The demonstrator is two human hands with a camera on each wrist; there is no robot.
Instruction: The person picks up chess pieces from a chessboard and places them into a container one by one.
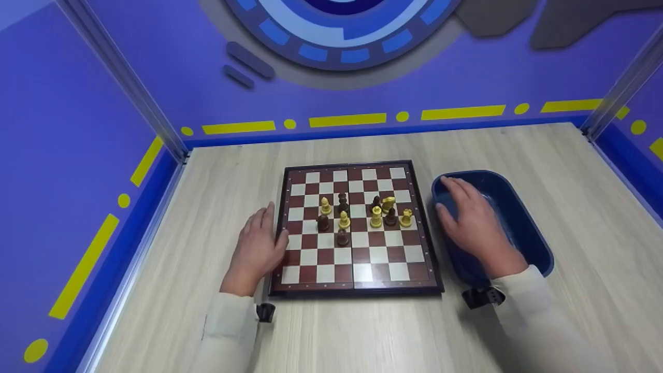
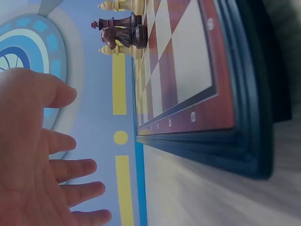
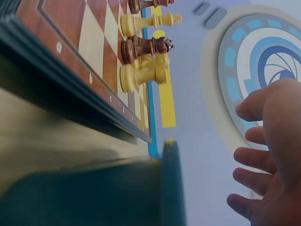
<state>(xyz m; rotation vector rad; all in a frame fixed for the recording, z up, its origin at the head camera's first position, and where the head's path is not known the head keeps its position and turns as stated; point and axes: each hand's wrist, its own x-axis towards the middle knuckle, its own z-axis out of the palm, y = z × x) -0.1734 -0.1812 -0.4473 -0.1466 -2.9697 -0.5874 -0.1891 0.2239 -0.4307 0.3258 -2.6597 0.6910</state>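
Note:
A brown-and-white chessboard lies on the table with several cream and dark chess pieces upright around its middle. Among them are a cream king, a cream rook and a dark knight. My left hand is beside the board's left edge, fingers extended and thumb overlapping the frame in the head view. Nothing is in its grasp. Over the near-left part of a dark blue bin hangs my right hand, fingers loosely spread and holding nothing. It hides part of the bin's inside.
The bin stands just right of the board, a narrow strip of wooden table between them. Blue panels with yellow markings enclose the table at the back and sides. Each wrist wears a black strap mount.

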